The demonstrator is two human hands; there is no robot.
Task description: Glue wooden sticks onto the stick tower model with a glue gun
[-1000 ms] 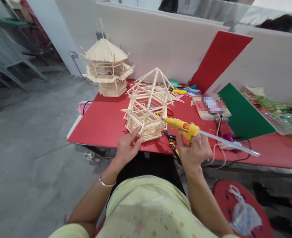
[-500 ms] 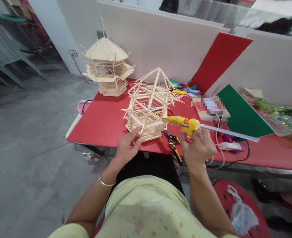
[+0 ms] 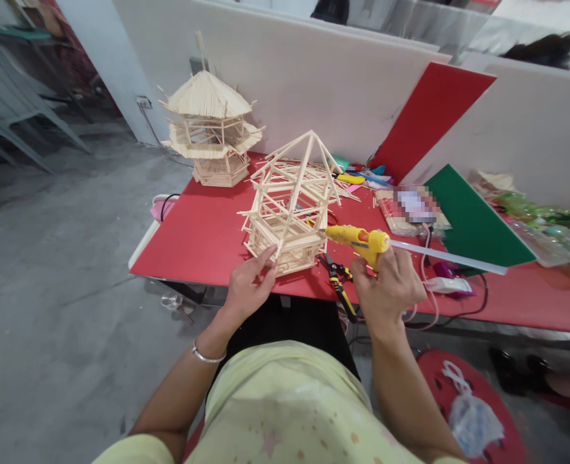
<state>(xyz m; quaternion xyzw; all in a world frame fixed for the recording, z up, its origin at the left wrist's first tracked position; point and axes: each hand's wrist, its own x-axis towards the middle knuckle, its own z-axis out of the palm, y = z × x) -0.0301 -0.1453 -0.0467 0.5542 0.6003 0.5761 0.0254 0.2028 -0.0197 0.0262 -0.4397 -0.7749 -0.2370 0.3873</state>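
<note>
An unfinished house of thin wooden sticks (image 3: 289,206) stands near the front edge of the red table (image 3: 202,238). My left hand (image 3: 247,288) rests its fingertips on the house's lower front corner, fingers loosely bent and holding nothing I can make out. My right hand (image 3: 388,288) is wrapped round the grip of a yellow glue gun (image 3: 358,239). The gun's nozzle touches the right side of the house's base. A clear glue stick (image 3: 447,257) juts from the gun's back to the right.
A finished stick pagoda (image 3: 211,132) stands at the table's back left. Black-and-yellow pliers (image 3: 337,281) lie by the house. Red (image 3: 430,109) and green (image 3: 473,219) boards lean against the white partition. Cables, a plug (image 3: 447,284) and craft clutter lie right. A red stool (image 3: 469,406) holds a plastic bag.
My right hand has swung the glue gun from tilted to nearly level and brought its nozzle to the house's base. My left hand has stayed on the corner.
</note>
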